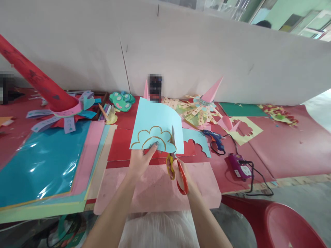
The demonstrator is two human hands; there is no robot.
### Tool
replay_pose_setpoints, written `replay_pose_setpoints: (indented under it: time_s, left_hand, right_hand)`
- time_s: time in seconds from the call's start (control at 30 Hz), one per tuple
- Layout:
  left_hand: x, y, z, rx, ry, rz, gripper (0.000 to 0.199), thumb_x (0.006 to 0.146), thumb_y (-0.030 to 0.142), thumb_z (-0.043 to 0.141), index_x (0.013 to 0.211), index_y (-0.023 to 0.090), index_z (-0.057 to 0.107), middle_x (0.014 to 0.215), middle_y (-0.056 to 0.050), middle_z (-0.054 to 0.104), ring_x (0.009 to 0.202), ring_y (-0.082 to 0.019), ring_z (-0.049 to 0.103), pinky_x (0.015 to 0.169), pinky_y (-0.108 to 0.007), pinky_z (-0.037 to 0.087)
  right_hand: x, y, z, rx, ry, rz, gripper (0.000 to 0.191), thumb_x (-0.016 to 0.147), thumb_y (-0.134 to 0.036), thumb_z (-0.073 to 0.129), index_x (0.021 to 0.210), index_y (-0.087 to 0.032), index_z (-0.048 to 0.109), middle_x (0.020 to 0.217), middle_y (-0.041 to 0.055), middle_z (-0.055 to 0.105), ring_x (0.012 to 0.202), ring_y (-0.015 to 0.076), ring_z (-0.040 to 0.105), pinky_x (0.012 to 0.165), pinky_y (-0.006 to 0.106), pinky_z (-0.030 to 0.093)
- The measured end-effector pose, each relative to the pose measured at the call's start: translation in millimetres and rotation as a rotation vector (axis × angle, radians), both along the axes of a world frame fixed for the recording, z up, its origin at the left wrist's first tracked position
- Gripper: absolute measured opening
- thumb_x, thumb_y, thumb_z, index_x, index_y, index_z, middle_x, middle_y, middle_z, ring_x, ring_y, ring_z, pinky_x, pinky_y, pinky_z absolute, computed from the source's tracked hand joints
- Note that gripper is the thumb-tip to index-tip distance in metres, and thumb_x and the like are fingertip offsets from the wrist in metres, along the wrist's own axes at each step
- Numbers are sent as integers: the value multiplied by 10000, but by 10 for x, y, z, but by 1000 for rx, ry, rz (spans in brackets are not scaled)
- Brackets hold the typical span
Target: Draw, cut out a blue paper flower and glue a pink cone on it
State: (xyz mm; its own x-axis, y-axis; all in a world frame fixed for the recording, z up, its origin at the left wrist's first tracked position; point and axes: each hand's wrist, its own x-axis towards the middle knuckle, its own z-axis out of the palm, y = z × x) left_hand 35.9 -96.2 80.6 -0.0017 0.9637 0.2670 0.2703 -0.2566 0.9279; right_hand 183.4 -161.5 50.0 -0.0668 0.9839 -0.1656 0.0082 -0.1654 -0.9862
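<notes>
My left hand [143, 158] pinches the lower edge of a light blue sheet of paper [157, 113], thumb on top and the other fingers beneath. A scalloped cloud-like outline with an inner arc is drawn on the sheet in brown. Scissors [182, 177] with one red and one yellow handle loop are in my right hand [180, 168]. Their blades are at the right end of the drawn outline, where the paper is partly cut. Right of the sheet, a light blue offcut [203, 139] with a scalloped edge lies on red paper [120, 144].
A glue gun [216, 140] and a purple power strip [239, 167] with a black cord lie on the right. Stacked coloured sheets [46, 162] and a red paper cone [49, 86] stand left. A pink cone [212, 90] is behind. A red stool [289, 224] stands at lower right.
</notes>
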Motion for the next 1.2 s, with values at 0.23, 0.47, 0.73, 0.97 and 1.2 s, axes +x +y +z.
replay_pose_setpoints:
  time_s: [0.23, 0.47, 0.73, 0.97, 1.2]
  left_hand:
    - [-11, -7, -3, -7, -11, -20, 189, 806, 344, 597, 882, 188, 674, 980, -60, 716, 1031, -228, 639, 971, -346, 476]
    - [-46, -4, 17, -59, 11, -61, 191, 812, 340, 581, 728, 191, 666, 823, -42, 724, 886, -218, 674, 937, -337, 485]
    - [-18, -14, 71, -179, -112, -69, 203, 781, 363, 608, 823, 170, 657, 805, -48, 726, 794, -216, 688, 818, -338, 543]
    - [22, -6, 55, -202, -137, -14, 243, 788, 389, 586, 898, 190, 673, 992, -56, 719, 993, -227, 651, 882, -315, 503]
    - [12, 8, 101, -264, -51, 20, 231, 787, 356, 543, 748, 164, 666, 767, -26, 711, 804, -218, 659, 730, -279, 504]
  right_hand:
    - [2, 4, -40, -10, 3, -17, 544, 754, -773, 405, 707, -232, 361, 516, -74, 288, 414, 76, 266, 401, 237, 287]
    - [62, -9, -56, 11, -26, -9, 556, 764, -774, 394, 702, -222, 369, 485, -78, 314, 391, 72, 300, 397, 237, 272]
    - [74, -9, -31, 8, -50, -10, 552, 766, -765, 402, 692, -218, 384, 460, -81, 332, 384, 69, 294, 391, 223, 259]
    - [54, 8, -5, -11, -66, -23, 549, 767, -765, 398, 682, -223, 367, 450, -85, 334, 374, 70, 311, 391, 226, 282]
    - [28, 35, -16, -33, -32, -24, 554, 746, -771, 416, 674, -226, 350, 442, -96, 319, 354, 57, 302, 371, 218, 263]
